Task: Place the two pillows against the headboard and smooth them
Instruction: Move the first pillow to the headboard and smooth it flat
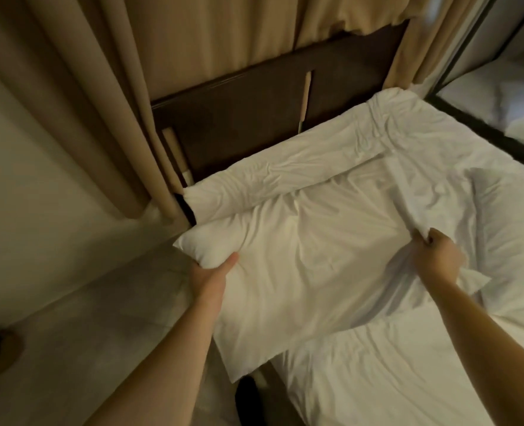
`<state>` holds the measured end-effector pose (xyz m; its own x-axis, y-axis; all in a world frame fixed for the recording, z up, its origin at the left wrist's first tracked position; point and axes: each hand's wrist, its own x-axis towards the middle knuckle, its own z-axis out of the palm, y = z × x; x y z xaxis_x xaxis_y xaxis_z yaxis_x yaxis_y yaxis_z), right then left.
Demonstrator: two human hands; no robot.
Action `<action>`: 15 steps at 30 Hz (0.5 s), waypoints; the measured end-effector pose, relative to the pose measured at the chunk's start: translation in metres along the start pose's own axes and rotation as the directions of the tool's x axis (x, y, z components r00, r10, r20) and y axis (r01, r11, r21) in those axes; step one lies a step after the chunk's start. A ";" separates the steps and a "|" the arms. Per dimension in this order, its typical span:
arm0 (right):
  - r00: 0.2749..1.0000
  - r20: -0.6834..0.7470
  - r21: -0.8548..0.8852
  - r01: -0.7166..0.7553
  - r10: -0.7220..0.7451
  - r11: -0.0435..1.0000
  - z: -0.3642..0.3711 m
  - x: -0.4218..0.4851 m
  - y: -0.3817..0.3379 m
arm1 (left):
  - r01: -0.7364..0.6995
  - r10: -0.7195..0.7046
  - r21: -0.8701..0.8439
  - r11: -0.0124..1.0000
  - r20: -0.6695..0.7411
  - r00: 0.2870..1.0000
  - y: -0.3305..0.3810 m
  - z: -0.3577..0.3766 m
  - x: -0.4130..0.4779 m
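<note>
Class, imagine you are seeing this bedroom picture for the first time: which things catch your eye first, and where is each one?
First, the large white pillow in the middle, gripped by both hands: the left hand at its left corner, the right hand bunching its right edge. Behind it a second pillow lies along the dark headboard, with beige curtains hanging at the left.

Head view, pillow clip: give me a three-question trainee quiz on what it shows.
1. True or false: both hands grip the near pillow.
2. Which lies right below the headboard? A) far pillow B) curtain
3. Which hand pinches bunched fabric?

Key:
1. True; left hand holds its corner, right hand its opposite edge.
2. A
3. Right hand
</note>
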<state>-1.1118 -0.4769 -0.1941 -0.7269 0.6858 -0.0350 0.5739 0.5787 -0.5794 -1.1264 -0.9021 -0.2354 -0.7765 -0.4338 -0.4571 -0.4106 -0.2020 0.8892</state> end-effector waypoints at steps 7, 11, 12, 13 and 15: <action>0.999 -0.008 -0.001 -0.031 0.031 1.000 0.047 0.035 -0.069 | 0.001 0.000 -0.031 1.000 0.021 1.000 0.034 0.001 0.072; 1.000 -0.001 0.003 -0.022 0.022 1.000 0.070 0.068 -0.095 | 0.021 -0.019 -0.038 0.999 0.037 0.999 0.050 0.018 0.108; 1.000 0.008 0.008 -0.017 0.017 1.000 0.075 0.077 -0.102 | 0.025 -0.024 -0.036 0.999 0.030 0.999 0.055 0.023 0.116; 1.000 0.016 0.013 -0.014 0.014 1.000 0.081 0.086 -0.109 | 0.030 -0.029 -0.037 0.999 0.027 0.999 0.058 0.028 0.126; 1.000 0.017 0.018 -0.004 0.004 1.000 0.093 0.106 -0.122 | 0.041 -0.041 -0.021 0.999 0.013 0.999 0.066 0.040 0.145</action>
<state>-1.2937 -0.5162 -0.2029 -0.7308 0.6807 -0.0508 0.5701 0.5677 -0.5939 -1.2847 -0.9434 -0.2435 -0.7649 -0.4140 -0.4935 -0.4324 -0.2380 0.8697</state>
